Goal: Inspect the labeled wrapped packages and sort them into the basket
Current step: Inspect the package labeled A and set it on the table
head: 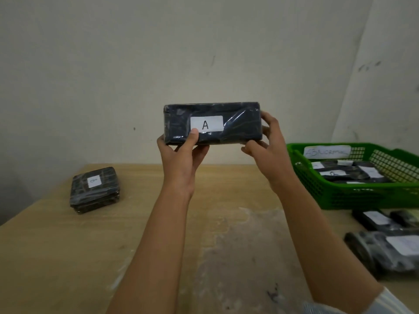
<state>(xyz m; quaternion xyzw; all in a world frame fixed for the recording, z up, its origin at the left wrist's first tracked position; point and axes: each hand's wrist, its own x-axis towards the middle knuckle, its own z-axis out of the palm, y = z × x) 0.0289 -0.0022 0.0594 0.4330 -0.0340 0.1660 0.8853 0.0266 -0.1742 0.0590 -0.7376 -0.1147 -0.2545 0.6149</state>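
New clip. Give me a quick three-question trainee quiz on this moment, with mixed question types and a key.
1. Multiple choice: which letter is on the label of the held package? a) A b) C c) D
2. True or false: the green basket is empty.
3. Fill in: the held package is gripped by ____ hands.

Key
1. a
2. False: wrapped packages already lie inside it.
3. Both: the left hand and the right hand grip it at opposite ends.
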